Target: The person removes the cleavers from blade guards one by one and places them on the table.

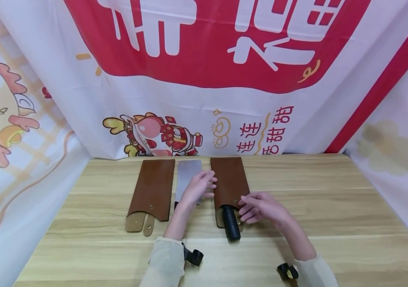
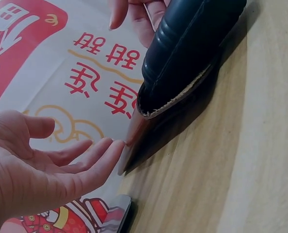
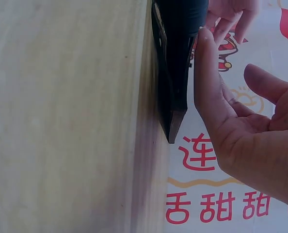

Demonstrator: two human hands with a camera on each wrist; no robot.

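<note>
A brown leather knife sheath (image 1: 229, 179) lies on the table with a black handle (image 1: 231, 225) sticking out of its near end. The blade inside is hidden. At the sheath's left edge is my left hand (image 1: 198, 188), its fingers loosely extended; in the left wrist view the fingertips (image 2: 116, 145) reach the leather edge. My right hand (image 1: 261, 207) is by the lower right edge, fingers relaxed, a fingertip (image 3: 204, 36) close to the handle; contact is hard to tell. Partly behind my left hand lies a wide metal cleaver blade (image 1: 186, 175).
A second brown sheath (image 1: 155, 183) lies at the left, its tan strap (image 1: 148, 225) and flap pointing toward me. Behind the wooden table (image 1: 315, 191) hangs a printed cloth (image 1: 204, 103), and more cloth rises on both sides.
</note>
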